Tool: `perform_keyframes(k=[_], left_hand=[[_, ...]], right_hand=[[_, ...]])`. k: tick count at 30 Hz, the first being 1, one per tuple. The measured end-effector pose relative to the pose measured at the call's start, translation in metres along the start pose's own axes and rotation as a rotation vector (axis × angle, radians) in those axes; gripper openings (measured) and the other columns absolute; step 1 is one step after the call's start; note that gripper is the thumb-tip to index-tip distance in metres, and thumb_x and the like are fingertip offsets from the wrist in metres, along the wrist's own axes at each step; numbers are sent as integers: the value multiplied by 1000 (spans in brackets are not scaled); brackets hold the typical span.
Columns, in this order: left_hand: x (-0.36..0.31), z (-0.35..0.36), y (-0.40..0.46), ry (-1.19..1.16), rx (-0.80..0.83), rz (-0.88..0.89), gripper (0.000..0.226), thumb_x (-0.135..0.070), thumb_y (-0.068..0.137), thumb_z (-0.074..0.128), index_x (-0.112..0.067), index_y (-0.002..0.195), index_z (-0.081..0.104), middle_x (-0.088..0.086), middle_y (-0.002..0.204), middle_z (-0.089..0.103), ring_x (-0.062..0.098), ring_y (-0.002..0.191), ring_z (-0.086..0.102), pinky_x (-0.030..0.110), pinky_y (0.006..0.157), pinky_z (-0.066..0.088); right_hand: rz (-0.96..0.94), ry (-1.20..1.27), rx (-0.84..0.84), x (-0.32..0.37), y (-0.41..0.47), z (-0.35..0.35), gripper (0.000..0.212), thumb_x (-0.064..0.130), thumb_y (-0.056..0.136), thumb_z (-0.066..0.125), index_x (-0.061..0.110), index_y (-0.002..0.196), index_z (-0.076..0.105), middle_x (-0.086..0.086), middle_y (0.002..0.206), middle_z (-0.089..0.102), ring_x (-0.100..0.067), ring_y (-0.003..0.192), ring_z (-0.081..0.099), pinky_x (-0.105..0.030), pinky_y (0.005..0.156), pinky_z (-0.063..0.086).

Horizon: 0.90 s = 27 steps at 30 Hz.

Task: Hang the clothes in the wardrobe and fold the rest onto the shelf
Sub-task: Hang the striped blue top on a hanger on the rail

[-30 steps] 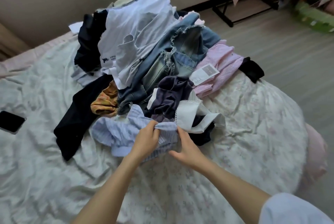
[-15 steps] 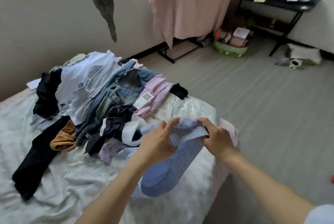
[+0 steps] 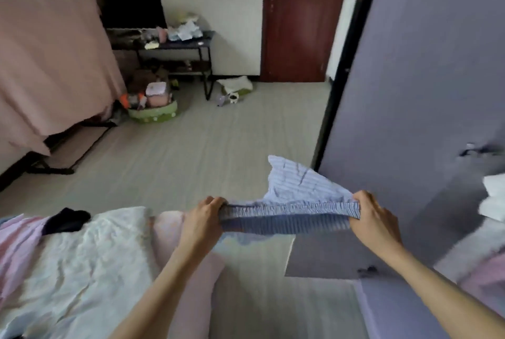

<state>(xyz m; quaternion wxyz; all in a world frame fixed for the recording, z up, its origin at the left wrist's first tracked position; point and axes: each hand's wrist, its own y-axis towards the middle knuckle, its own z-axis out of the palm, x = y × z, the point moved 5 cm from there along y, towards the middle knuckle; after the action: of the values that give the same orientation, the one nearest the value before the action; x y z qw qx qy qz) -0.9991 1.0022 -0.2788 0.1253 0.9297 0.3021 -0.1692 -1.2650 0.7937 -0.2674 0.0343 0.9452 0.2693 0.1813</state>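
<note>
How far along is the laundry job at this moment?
Done: white folded items lie at the right edge by the wardrobe; whether that is the shelf is unclear. In hand: the left hand and right hand grip a striped blue garment, stretched between them. Left: pink and black clothes remain on the bed.

Both hands grip a striped blue garment (image 3: 289,208), left hand (image 3: 203,219) and right hand (image 3: 375,218) stretching its waistband out flat. Bed (image 3: 82,270) sits lower left, purple wardrobe door (image 3: 423,79) on the right.
</note>
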Motion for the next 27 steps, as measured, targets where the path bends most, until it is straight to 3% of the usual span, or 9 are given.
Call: perform_keyframes(k=[3,6,11,14,17,20,22,25,27], left_hand=[[-79,49,27,-94,103,78,52,-1,74,60,-17,124,56,7,124,51,30,111,49,37,86,44],[-157,89,48,-115,241,88,48,-11,83,56,-19,130,51,10,129,45,30,115,48,34,86,43],[-270,145,54,-282,544,102,30,-5,86,45,-13,109,62,16,101,65,31,87,63,33,72,51],[-331,171,39,-598,818,20,39,6,84,31,-15,87,63,10,83,61,20,63,59,29,59,56],[-388,188,28,-617,985,140,36,9,86,32,-12,96,60,11,95,58,23,84,56,36,72,55],[-442,197,15,-494,1124,389,24,-2,89,55,-17,108,57,8,104,58,18,88,53,23,62,50],[-470,197,9,-502,1160,537,35,0,87,60,-12,119,54,11,105,58,15,83,57,20,60,47],[-508,195,6,-728,1291,467,44,24,86,43,-1,122,47,13,77,64,7,54,64,14,47,48],[-533,196,0,-703,1281,505,39,25,85,42,2,116,50,8,71,67,12,58,65,14,39,43]], right_hand=[[138,-32,-66,-98,-21,-33,32,5,76,60,13,106,53,-5,118,50,-38,87,59,-37,61,39],[321,58,-167,-168,-43,-64,43,0,79,55,20,117,55,0,124,52,-31,100,58,-38,72,45],[715,190,-186,-260,-85,-102,29,5,84,48,20,101,66,-5,110,67,-29,97,59,-33,80,45],[835,198,-115,-292,-121,-118,12,8,83,50,15,88,59,-8,91,62,-24,76,56,-30,68,46],[937,266,-1,-312,-162,-130,14,15,84,56,14,98,57,-4,90,59,-16,69,55,-23,54,43],[1074,273,-122,-330,-207,-150,20,16,85,59,13,104,64,-2,92,62,-18,81,58,-27,68,47],[1153,264,-237,-340,-232,-168,19,9,83,60,9,99,70,-5,89,66,-20,82,61,-30,73,49],[1228,215,-245,-348,-266,-192,22,8,83,63,8,104,70,-6,104,69,-17,97,62,-22,75,40],[1290,213,-280,-352,-289,-204,25,7,83,63,6,107,69,-9,109,68,-16,96,59,-21,74,37]])
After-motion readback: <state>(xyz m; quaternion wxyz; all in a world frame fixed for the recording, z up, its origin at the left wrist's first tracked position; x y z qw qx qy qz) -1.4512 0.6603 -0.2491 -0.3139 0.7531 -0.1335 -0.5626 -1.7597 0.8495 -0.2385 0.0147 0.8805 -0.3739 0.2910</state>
